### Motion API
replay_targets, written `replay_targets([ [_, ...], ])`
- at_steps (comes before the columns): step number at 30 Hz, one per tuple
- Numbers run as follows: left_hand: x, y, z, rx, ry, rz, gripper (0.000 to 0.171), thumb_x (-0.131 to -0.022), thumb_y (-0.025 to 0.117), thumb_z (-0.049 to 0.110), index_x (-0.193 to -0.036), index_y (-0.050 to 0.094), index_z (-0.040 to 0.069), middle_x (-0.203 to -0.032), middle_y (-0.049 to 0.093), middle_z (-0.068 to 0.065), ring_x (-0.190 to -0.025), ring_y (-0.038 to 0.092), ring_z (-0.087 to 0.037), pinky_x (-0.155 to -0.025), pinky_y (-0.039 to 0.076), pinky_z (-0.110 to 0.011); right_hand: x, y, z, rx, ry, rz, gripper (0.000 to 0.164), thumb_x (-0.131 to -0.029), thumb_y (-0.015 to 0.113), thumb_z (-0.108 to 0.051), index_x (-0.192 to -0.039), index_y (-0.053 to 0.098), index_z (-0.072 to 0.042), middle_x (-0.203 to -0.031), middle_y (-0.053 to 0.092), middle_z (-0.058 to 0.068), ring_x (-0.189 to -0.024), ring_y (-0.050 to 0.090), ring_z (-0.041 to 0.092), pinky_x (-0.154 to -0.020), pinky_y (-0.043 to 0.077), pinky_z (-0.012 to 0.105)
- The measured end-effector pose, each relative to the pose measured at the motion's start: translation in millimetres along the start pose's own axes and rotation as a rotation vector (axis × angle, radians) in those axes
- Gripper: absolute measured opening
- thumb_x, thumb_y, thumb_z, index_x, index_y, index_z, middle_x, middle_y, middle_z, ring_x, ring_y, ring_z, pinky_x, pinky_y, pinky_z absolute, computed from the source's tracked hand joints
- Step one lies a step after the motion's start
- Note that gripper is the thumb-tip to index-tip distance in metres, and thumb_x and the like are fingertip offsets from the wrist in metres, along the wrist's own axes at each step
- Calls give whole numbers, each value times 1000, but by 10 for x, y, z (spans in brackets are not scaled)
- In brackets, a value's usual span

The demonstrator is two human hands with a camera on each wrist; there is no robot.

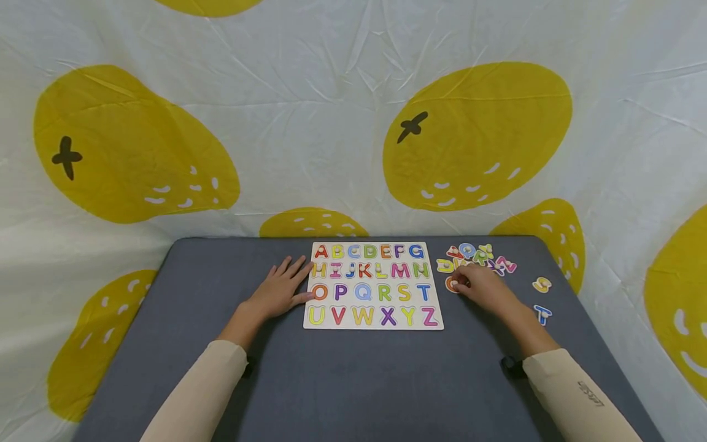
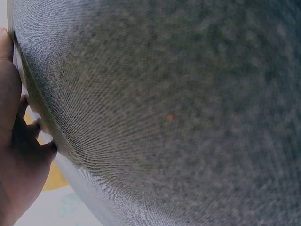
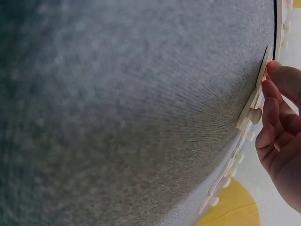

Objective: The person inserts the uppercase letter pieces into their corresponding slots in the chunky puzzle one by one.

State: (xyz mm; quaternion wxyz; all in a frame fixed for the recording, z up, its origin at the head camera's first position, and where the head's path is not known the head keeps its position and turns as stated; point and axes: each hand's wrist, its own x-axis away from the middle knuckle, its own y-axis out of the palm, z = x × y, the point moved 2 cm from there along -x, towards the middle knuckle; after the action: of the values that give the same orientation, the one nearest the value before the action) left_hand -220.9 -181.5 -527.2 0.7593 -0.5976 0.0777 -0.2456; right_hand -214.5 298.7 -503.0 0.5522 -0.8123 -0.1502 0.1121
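A white alphabet puzzle board point(image 1: 373, 307) lies on the table, its coloured letters in rows from A to Z. My left hand point(image 1: 278, 286) rests at the board's left edge with fingers spread, the fingertips and thumb right at the rim. To the right of the board, my right hand point(image 1: 486, 287) pinches a small orange letter piece point(image 1: 450, 285), partly covered by the fingers. In the right wrist view, thumb and forefinger meet at the edge of a thin wooden piece point(image 3: 265, 66) that tilts up slightly. Another knobbed piece point(image 3: 254, 116) sits close beside the fingers.
A pile of knobbed letter pieces point(image 1: 467, 250) lies just beyond my right hand. Farther right are a yellow-orange piece point(image 1: 542, 284) and a blue T piece point(image 1: 543, 315). The grey cloth-covered table point(image 1: 364, 380) ends at a white curtain point(image 1: 309, 135) with yellow fruit shapes.
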Motion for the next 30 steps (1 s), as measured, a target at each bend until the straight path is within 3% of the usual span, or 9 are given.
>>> replay_targets([
  [6, -2, 18, -15, -14, 1, -2, 83, -102, 53, 60, -167, 22, 20, -173, 19, -11, -159, 13, -43, -124, 18, -67, -9, -14, -52, -6, 0, 5, 11, -91, 79, -11, -97, 73, -5, -80, 65, 1, -72, 55, 14, -68, 49, 36],
  [13, 3, 6, -11, -1, -2, -11, 81, -103, 53, 58, -167, 22, 20, -173, 19, -11, -159, 12, -43, -124, 17, -67, -99, 19, -229, -16, -55, 20, 13, -90, 79, -10, -100, 75, -3, -82, 67, 1, -73, 56, 13, -71, 51, 37],
  [25, -3, 9, -18, 8, 3, -5, 82, -102, 55, 57, -167, 24, 19, -173, 21, -12, -159, 14, -45, -123, 17, -69, -349, 169, -772, -68, -101, -45, 6, -94, 76, -12, -96, 73, -8, -83, 64, 0, -75, 55, 12, -70, 50, 32],
  [30, -20, 20, -37, 0, -6, -17, 79, -103, 52, 58, -167, 22, 21, -173, 18, -10, -160, 12, -43, -124, 16, -67, -465, 272, -1033, -63, -157, -71, 4, -95, 75, -14, -93, 73, -10, -82, 64, -3, -76, 55, 10, -71, 50, 30],
])
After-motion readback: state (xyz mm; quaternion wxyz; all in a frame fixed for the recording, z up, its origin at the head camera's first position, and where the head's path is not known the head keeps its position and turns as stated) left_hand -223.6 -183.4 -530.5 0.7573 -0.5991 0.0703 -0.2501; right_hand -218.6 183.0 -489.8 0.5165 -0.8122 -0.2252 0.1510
